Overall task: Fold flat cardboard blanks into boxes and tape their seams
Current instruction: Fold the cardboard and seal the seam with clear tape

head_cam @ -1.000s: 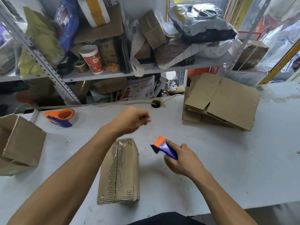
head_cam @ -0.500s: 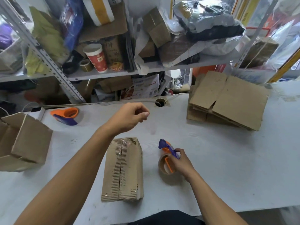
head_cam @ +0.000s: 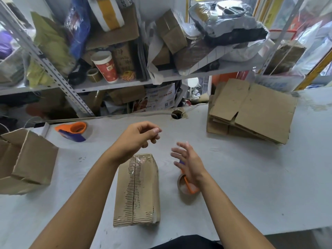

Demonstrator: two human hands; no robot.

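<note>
Right-hand fingers [head_cam: 179,150] spread, off the tape dispenser [head_cam: 186,184] standing beneath them; left-hand fingers [head_cam: 152,135] loosely curled, apparently holding nothing; taped box [head_cam: 137,191] lies below-left, likely seam done, flat blanks [head_cam: 255,112] upper-right next.

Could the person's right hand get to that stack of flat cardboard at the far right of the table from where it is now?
Probably yes. The right hand is open and holds nothing, and only bare table lies between it and the stack of flat cardboard. The tape dispenser sits beneath the hand, not in the way.
</note>
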